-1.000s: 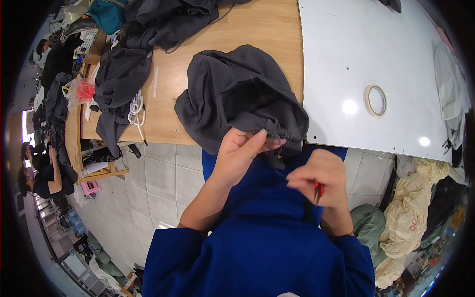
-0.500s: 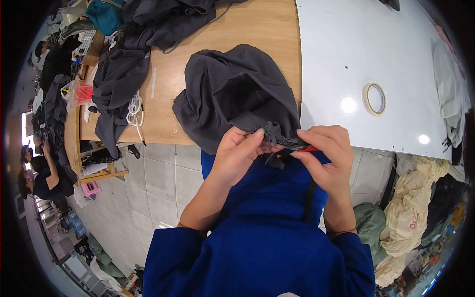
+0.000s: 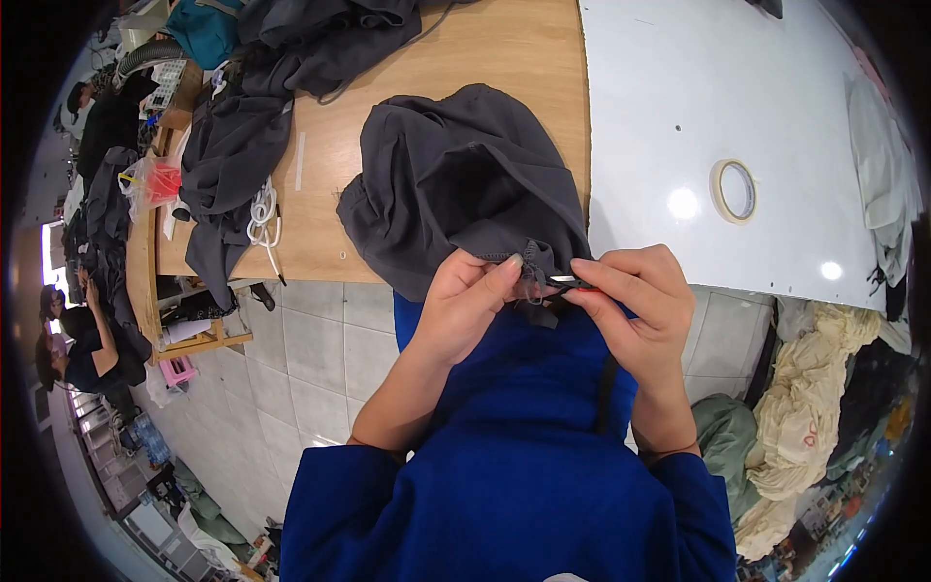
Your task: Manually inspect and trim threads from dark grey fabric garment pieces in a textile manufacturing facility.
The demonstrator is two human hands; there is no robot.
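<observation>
Table (image 3: pixel 504 58), head view, is abutting white panel (image 3: pixel 655 175), tiled flr (image 3: pixel 312 335) showing below. Grey garment (image 3: pixel 417 145) is lying bunched over near edge, LH (image 3: pixel 464 303) fingers pinching its rim, RH (image 3: pixel 645 303) fingers clamping & half-hiding sm. snips (image 3: pixel 562 279). Tape roll (image 3: pixel 719 192) is sitting R; dark cloth (image 3: pixel 238 145) & white cord (image 3: pixel 261 218) are lying L.

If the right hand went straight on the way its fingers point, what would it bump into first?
Probably the bunched edge of the dark gray cloth, just left of the small bladed tool in the right hand. The left hand seems to come next, but depth is hard to judge here.
</observation>
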